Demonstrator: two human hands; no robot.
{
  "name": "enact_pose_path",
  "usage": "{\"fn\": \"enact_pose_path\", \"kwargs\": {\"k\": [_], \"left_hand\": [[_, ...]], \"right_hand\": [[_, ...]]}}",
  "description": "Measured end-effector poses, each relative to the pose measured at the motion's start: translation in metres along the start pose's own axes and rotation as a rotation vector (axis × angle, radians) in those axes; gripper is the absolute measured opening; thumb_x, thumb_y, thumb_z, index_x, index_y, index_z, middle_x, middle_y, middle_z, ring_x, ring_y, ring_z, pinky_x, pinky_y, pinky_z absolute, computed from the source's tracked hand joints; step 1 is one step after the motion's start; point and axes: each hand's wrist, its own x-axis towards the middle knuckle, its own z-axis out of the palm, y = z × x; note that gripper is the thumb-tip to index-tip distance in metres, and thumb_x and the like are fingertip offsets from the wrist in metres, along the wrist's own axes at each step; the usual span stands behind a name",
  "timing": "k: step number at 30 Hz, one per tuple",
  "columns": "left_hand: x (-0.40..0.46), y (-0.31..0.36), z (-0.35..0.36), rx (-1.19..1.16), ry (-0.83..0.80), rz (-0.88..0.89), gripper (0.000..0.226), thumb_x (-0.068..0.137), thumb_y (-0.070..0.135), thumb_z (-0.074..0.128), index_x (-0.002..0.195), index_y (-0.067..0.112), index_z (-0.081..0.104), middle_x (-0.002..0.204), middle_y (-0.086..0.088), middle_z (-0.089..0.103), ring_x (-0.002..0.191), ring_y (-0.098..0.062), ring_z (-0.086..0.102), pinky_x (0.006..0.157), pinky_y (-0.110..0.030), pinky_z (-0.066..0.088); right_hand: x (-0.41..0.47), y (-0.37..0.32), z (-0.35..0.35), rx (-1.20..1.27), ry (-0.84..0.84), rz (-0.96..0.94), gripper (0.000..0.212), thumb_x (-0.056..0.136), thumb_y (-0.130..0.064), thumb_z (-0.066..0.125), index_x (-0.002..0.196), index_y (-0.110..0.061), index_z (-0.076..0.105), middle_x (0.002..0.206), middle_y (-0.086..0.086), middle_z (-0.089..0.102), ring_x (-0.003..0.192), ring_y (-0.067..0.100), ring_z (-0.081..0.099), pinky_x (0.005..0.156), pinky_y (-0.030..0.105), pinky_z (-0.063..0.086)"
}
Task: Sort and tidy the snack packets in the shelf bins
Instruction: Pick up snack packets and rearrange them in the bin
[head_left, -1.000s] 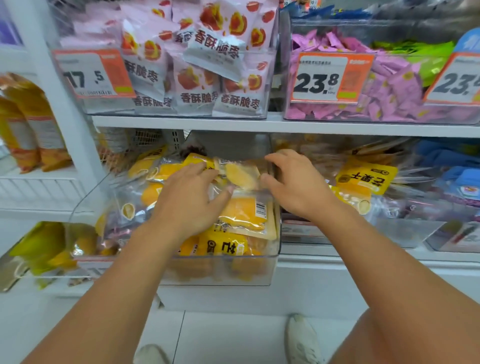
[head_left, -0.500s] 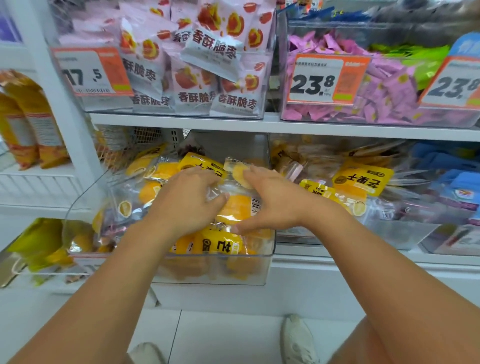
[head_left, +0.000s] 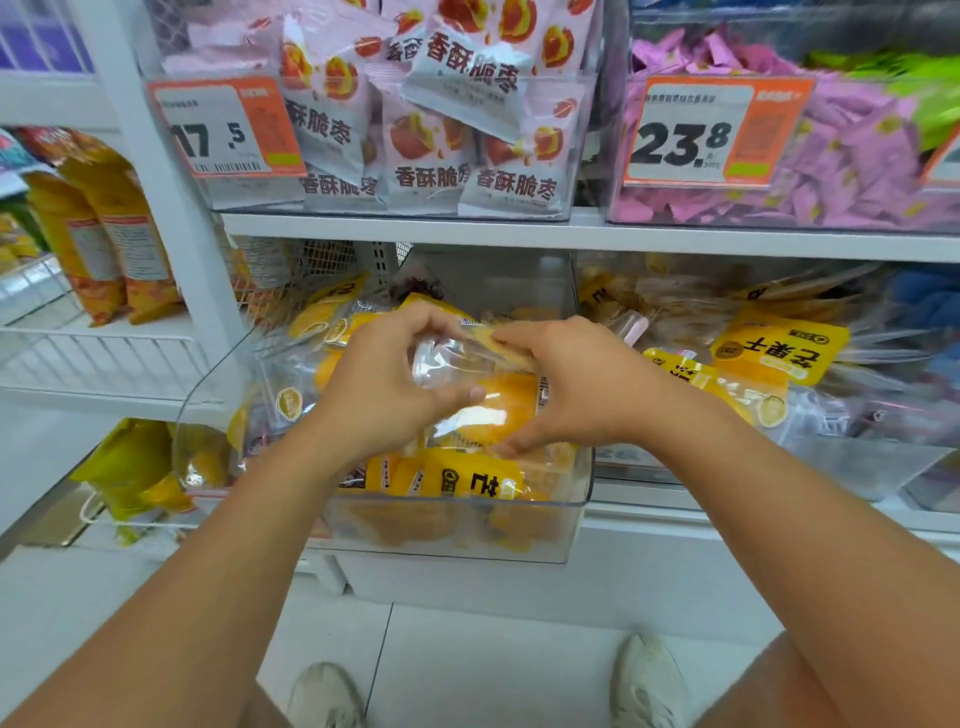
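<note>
A clear plastic bin (head_left: 566, 525) on the lower shelf is pulled forward and holds several yellow dried-mango packets. Both hands are over it. My left hand (head_left: 379, 384) and my right hand (head_left: 576, 384) grip the two sides of one clear-and-yellow mango packet (head_left: 483, 395) on top of the pile. More yellow mango packets (head_left: 467, 480) stand along the bin's front wall. The neighbouring bin on the right holds more mango packets (head_left: 779, 348).
The upper shelf (head_left: 519, 234) carries a bin of pink-and-white jujube packets (head_left: 431, 130) with a 17.5 price tag (head_left: 223, 127) and a bin of pink sachets (head_left: 841, 171) tagged 23.8. Yellow bags (head_left: 104, 234) hang at the left. My shoes (head_left: 649, 680) stand on the tiled floor.
My right hand moved left from the bin's right edge onto the top packet. Both hands have now closed on that packet and lifted it slightly.
</note>
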Motion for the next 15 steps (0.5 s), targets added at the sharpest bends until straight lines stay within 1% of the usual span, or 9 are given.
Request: {"fn": "enact_pose_path", "kwargs": {"k": [1,2,5,7,9,10,11,13,15], "left_hand": [[-0.001,0.003,0.001,-0.096,0.048,0.008,0.051,0.065,0.017,0.093,0.104,0.029,0.064,0.104,0.011,0.066,0.093,-0.011,0.067,0.083,-0.036,0.057],[-0.002,0.007,0.002,-0.191,0.109,0.019,0.058,0.062,0.01,0.094,0.108,0.03,0.063,0.108,0.01,0.066,0.091,-0.009,0.069,0.079,-0.036,0.059],[-0.004,0.026,0.01,-0.416,0.315,0.05,0.074,0.056,0.001,0.094,0.117,0.023,0.058,0.111,0.002,0.062,0.08,-0.005,0.07,0.07,-0.021,0.057],[-0.004,0.037,0.017,-0.444,0.43,0.078,0.068,0.061,0.011,0.094,0.118,0.021,0.059,0.112,0.001,0.063,0.088,-0.008,0.07,0.073,-0.021,0.057],[-0.004,0.042,0.025,-0.299,0.479,0.142,0.057,0.073,0.027,0.089,0.122,0.024,0.059,0.117,0.003,0.063,0.105,-0.009,0.064,0.086,-0.026,0.054],[-0.003,0.044,0.03,-0.199,0.459,0.189,0.054,0.079,0.032,0.084,0.126,0.025,0.057,0.121,0.005,0.061,0.113,-0.008,0.06,0.093,-0.026,0.051],[-0.003,0.045,0.036,-0.101,0.406,0.249,0.053,0.083,0.035,0.079,0.13,0.024,0.057,0.125,0.006,0.059,0.118,-0.007,0.056,0.097,-0.025,0.048],[-0.001,0.05,0.051,0.074,0.238,0.382,0.051,0.088,0.043,0.071,0.132,0.02,0.059,0.131,0.004,0.059,0.124,-0.011,0.052,0.104,-0.028,0.044],[0.0,0.058,0.066,0.192,0.062,0.438,0.053,0.088,0.053,0.063,0.13,0.021,0.063,0.132,0.004,0.06,0.126,-0.012,0.051,0.107,-0.032,0.042]], "right_hand": [[-0.001,-0.002,-0.001,0.04,0.056,-0.008,0.086,0.052,-0.065,0.084,0.125,-0.03,0.056,0.111,-0.006,0.069,0.101,0.022,0.064,0.088,0.043,0.053],[-0.003,-0.002,-0.001,0.087,0.124,-0.016,0.078,0.055,-0.058,0.085,0.123,-0.03,0.058,0.107,-0.006,0.07,0.098,0.022,0.065,0.083,0.042,0.054],[-0.014,0.0,-0.003,0.34,0.329,0.003,0.048,0.058,-0.041,0.085,0.1,-0.026,0.067,0.088,-0.007,0.071,0.083,0.016,0.068,0.075,0.041,0.055],[-0.024,0.004,-0.01,0.6,0.414,0.038,0.039,0.061,-0.024,0.092,0.091,-0.024,0.068,0.084,-0.006,0.073,0.078,0.012,0.07,0.074,0.038,0.058],[-0.041,0.014,-0.02,0.871,0.479,0.061,0.036,0.067,-0.007,0.09,0.093,-0.019,0.07,0.086,-0.003,0.076,0.08,0.011,0.073,0.07,0.03,0.059],[-0.051,0.021,-0.026,0.956,0.541,0.072,0.034,0.069,-0.002,0.088,0.094,-0.017,0.07,0.086,-0.006,0.077,0.08,0.01,0.073,0.069,0.026,0.058],[-0.062,0.03,-0.031,0.959,0.62,0.081,0.034,0.07,0.001,0.086,0.094,-0.018,0.071,0.084,-0.011,0.076,0.08,0.006,0.073,0.069,0.022,0.057],[-0.085,0.051,-0.038,0.774,0.737,0.09,0.034,0.072,0.001,0.085,0.098,-0.018,0.073,0.086,-0.017,0.075,0.084,0.001,0.071,0.075,0.018,0.054],[-0.103,0.074,-0.036,0.439,0.735,0.096,0.028,0.077,-0.004,0.083,0.102,-0.016,0.076,0.094,-0.013,0.075,0.088,0.006,0.07,0.079,0.026,0.055]]}}
